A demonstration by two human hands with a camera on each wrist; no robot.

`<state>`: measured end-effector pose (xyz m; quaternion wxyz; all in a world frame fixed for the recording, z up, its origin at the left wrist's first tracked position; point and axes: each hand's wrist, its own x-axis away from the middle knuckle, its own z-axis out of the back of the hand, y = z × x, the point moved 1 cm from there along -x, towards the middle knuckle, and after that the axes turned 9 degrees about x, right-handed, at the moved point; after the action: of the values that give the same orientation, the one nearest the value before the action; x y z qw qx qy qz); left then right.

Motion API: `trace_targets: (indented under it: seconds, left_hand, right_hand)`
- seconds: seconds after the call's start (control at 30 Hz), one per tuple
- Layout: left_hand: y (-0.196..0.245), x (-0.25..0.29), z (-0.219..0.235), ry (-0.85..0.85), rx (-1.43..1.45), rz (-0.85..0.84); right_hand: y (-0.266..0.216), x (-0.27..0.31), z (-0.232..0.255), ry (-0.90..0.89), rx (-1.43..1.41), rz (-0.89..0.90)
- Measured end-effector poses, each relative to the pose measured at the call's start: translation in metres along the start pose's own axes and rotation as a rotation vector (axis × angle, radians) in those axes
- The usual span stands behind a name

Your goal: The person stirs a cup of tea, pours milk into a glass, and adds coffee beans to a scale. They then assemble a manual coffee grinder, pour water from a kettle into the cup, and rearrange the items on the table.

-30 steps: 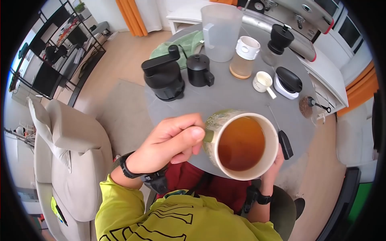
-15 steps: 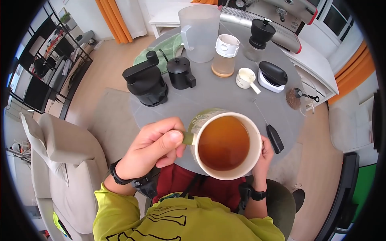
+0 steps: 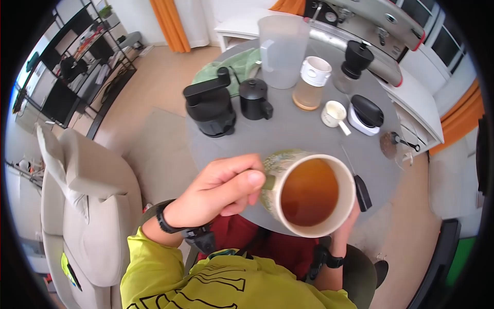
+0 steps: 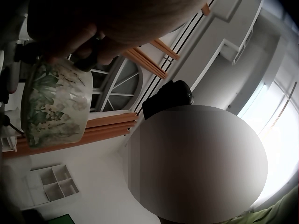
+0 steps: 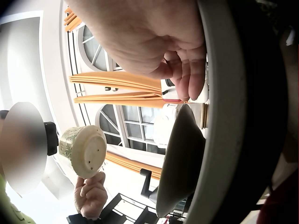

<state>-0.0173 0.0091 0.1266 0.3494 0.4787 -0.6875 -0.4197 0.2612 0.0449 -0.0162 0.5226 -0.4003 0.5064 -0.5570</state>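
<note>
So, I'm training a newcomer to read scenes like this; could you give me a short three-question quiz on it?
1. Where do the fingers of the left hand grip the mug?
A) by the rim
B) by the handle
C) under the base

2. True or false: the right hand is apart from the mug.

3. Fill in the colour: the cloth on the table, next to the tall jug, is ____.

Key: 1 B; 2 true; 3 green.
</note>
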Motion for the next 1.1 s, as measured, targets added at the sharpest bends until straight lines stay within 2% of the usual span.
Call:
trace_targets:
  seconds: [0.1,0.23,0.37,0.47,0.53,0.73,0.83,0.9,1.0,1.1]
  left_hand:
    - [-0.001,0.000,-0.001,-0.001,-0.007,-0.017]
    - [-0.002,-0.001,0.001,-0.007,-0.014,-0.039]
    - [-0.004,-0.002,0.000,0.021,-0.002,-0.050]
    - [-0.002,-0.001,0.000,0.028,0.016,-0.004]
    - [-0.001,-0.002,0.001,-0.009,0.028,-0.014]
    - [-0.004,-0.001,0.003,0.004,0.025,-0.021]
    - [-0.003,-0.001,0.002,0.021,0.001,-0.033]
    - [-0.003,-0.002,0.002,0.054,-0.023,-0.038]
    - [-0.007,-0.003,0.004,0.019,-0.010,-0.085]
    - [-0.004,-0.003,0.001,0.039,-0.011,-0.056]
  right_hand:
    - [0.011,-0.002,0.005,-0.056,0.069,0.086]
    - [0.010,0.000,0.006,-0.047,-0.040,-0.001]
    - [0.010,0.000,0.005,-0.029,-0.022,-0.003]
    - [0.011,-0.001,0.004,-0.042,0.067,0.099]
    - [0.004,0.000,0.001,0.011,0.032,0.014]
    - [0.008,-0.001,0.004,-0.040,0.083,0.074]
    - [0.013,-0.001,0.005,-0.037,-0.006,0.009]
    - [0.011,0.000,0.005,-0.040,-0.027,0.017]
    - [0.009,-0.001,0.009,-0.056,-0.011,0.040]
    - [0.009,0.000,0.005,-0.036,-0.026,0.012]
